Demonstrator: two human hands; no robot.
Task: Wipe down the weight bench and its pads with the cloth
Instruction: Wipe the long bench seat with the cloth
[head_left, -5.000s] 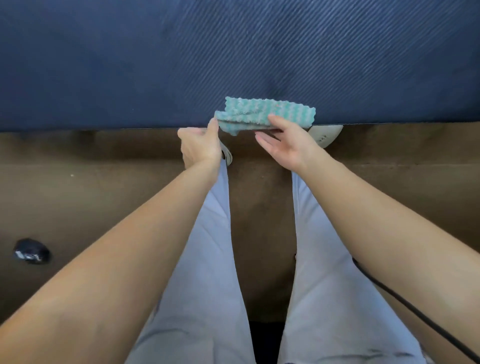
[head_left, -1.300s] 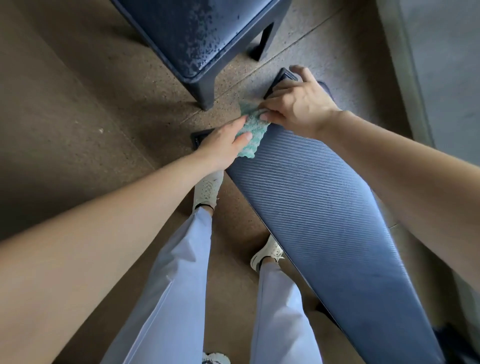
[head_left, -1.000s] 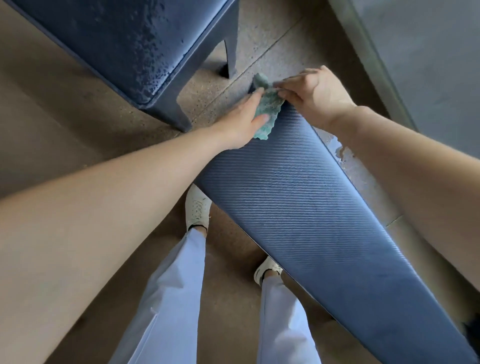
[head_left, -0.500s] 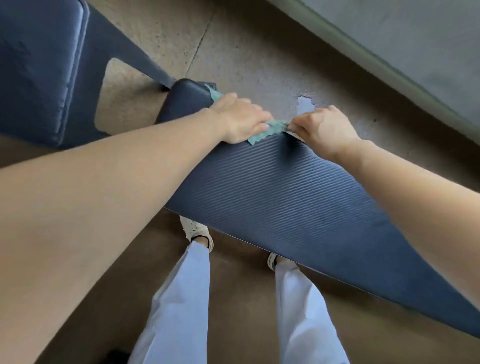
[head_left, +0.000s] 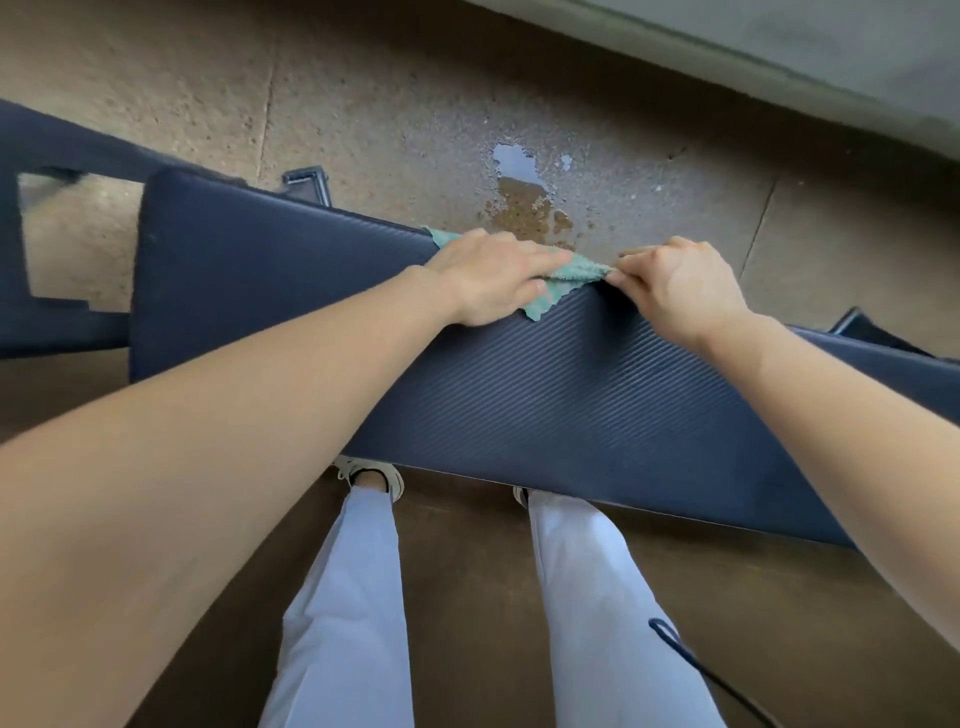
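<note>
Bench pad (head_left: 519, 395): dark blue, ribbed and long; it runs across the view from far left to near right, above the floor.
Cloth (head_left: 563, 278): teal, lying on the pad's far edge about halfway along, partly covered by a hand.
Left hand (head_left: 488, 280): laid flat on the cloth with fingers straight, pressing it onto the pad.
Right hand (head_left: 680, 291): just right of the left hand, fingers curled, pinching the cloth's right corner at the pad's far edge.
Frame (head_left: 52, 327): dark blue, left of the pad.
Floor (head_left: 363, 104): brown and speckled, with seams.
Puddle (head_left: 514, 166): small, with a wet stain, just beyond the cloth.
Trousers (head_left: 348, 597): pale, on the near side of the pad.
Shoes (head_left: 369, 470): light, toes under the pad's near edge.
Cable (head_left: 696, 670): dark, crossing the right trouser leg.
</note>
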